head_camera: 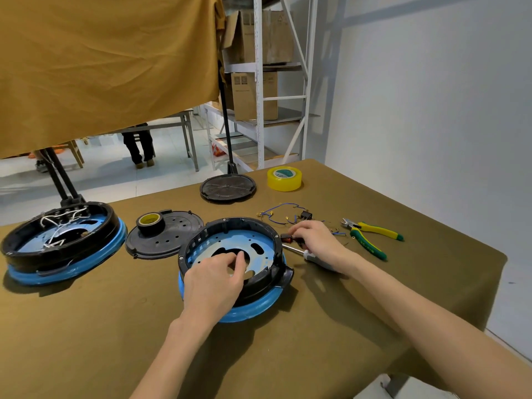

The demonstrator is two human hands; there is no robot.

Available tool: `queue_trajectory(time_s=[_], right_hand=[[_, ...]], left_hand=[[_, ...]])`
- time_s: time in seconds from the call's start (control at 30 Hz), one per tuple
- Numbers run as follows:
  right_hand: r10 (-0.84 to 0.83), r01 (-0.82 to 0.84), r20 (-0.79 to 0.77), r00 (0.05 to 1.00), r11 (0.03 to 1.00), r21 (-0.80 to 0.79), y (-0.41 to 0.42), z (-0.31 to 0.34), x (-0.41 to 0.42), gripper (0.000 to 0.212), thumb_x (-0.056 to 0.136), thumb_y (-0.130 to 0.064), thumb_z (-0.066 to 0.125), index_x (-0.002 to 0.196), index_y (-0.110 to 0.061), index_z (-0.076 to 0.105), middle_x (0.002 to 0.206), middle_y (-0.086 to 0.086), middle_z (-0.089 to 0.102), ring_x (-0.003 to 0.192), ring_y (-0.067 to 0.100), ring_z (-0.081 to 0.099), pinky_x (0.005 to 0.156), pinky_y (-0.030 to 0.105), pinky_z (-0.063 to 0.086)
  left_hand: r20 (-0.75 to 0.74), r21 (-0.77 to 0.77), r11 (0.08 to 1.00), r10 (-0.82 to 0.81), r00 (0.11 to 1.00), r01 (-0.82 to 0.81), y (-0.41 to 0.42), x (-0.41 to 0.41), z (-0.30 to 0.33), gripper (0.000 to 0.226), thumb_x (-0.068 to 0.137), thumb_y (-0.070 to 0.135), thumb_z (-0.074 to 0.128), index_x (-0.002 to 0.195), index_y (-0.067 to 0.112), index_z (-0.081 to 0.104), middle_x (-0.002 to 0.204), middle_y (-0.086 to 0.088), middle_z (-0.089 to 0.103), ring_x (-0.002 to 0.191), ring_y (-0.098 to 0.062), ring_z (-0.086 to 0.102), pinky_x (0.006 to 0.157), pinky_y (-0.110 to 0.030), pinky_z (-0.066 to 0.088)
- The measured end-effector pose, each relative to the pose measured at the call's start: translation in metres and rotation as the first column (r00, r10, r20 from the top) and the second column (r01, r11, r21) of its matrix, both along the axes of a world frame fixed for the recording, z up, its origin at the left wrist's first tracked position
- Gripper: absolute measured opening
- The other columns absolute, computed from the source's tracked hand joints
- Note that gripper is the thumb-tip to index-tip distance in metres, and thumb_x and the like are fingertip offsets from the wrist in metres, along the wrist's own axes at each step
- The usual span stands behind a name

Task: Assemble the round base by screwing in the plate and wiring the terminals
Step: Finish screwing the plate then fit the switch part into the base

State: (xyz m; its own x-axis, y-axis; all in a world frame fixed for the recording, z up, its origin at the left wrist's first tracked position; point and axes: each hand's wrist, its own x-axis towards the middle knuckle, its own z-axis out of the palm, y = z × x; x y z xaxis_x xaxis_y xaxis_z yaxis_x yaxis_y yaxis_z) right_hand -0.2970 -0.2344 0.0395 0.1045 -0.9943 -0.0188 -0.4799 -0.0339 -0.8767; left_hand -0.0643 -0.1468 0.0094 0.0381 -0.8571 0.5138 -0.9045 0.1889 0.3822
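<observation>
A: Two hands at the round base (230,309), mid-tabletop (86,341)?
B: Yes. Left hand (214,279) rests inside on the plate (230,243), fingers curled, holding nothing visible. Right hand (316,240) pinches a red switch (286,239) at the rim.

Black-walled round base (230,312) with blue rim lies open-side up, blue-filmed plate (230,240) flat inside.
</observation>
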Motion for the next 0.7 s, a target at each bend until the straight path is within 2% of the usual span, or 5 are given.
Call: queue_trajectory(time_s=[0.2,0.37,0.47,0.57,0.7], right_hand=[[0.060,-0.062,0.216,0.975,0.998,0.003,0.049,0.008,0.022,0.032,0.086,-0.028,0.083,0.112,-0.017,0.068,0.094,0.009,0.075,0.071,0.010,0.067,0.064,0.021,0.053],[0.022,-0.059,0.321,0.947,0.993,0.104,0.066,0.012,0.025,0.021,0.089,-0.020,0.080,0.106,-0.010,0.073,0.093,0.007,0.077,0.075,0.012,0.068,0.069,0.023,0.057],[0.009,-0.163,0.546,0.838,0.959,0.234,0.074,0.017,0.025,0.014,0.095,-0.010,0.071,0.108,-0.004,0.074,0.087,0.008,0.074,0.074,0.016,0.066,0.067,0.025,0.056],[-0.031,-0.235,0.676,0.737,0.925,0.299,0.080,0.020,0.026,0.018,0.098,-0.006,0.063,0.111,0.000,0.074,0.087,0.010,0.073,0.075,0.019,0.068,0.068,0.027,0.057],[-0.009,-0.238,0.692,0.722,0.936,0.260,0.085,0.017,0.026,0.021,0.099,-0.002,0.059,0.114,0.000,0.074,0.098,0.015,0.076,0.084,0.024,0.074,0.074,0.029,0.060]], left_hand=[[0.013,0.033,0.992,-0.119,0.993,0.119,0.007,0.004,0.002,0.066,0.097,0.071,0.027,0.063,0.028,0.063,0.054,0.008,0.058,0.055,-0.011,0.057,0.047,-0.022,0.039],[0.029,0.010,0.968,-0.249,0.968,0.249,0.017,0.028,0.010,0.039,0.086,0.075,0.052,0.065,0.042,0.059,0.056,0.025,0.054,0.075,0.010,0.059,0.051,-0.010,0.033],[0.059,-0.057,0.973,-0.219,0.974,0.222,0.022,0.036,0.015,0.031,0.088,0.063,0.057,0.090,0.036,0.072,0.075,0.032,0.057,0.073,0.009,0.057,0.066,-0.011,0.038],[-0.099,-0.019,0.960,-0.279,0.955,0.279,0.029,0.025,0.015,0.018,0.094,0.039,0.068,0.110,0.033,0.069,0.095,0.029,0.064,0.086,0.004,0.060,0.078,-0.012,0.044],[-0.347,0.018,0.920,-0.363,0.865,0.393,0.034,-0.003,0.019,0.039,0.094,0.042,0.071,0.131,0.034,0.061,0.104,0.024,0.066,0.094,-0.005,0.064,0.080,-0.015,0.051]])
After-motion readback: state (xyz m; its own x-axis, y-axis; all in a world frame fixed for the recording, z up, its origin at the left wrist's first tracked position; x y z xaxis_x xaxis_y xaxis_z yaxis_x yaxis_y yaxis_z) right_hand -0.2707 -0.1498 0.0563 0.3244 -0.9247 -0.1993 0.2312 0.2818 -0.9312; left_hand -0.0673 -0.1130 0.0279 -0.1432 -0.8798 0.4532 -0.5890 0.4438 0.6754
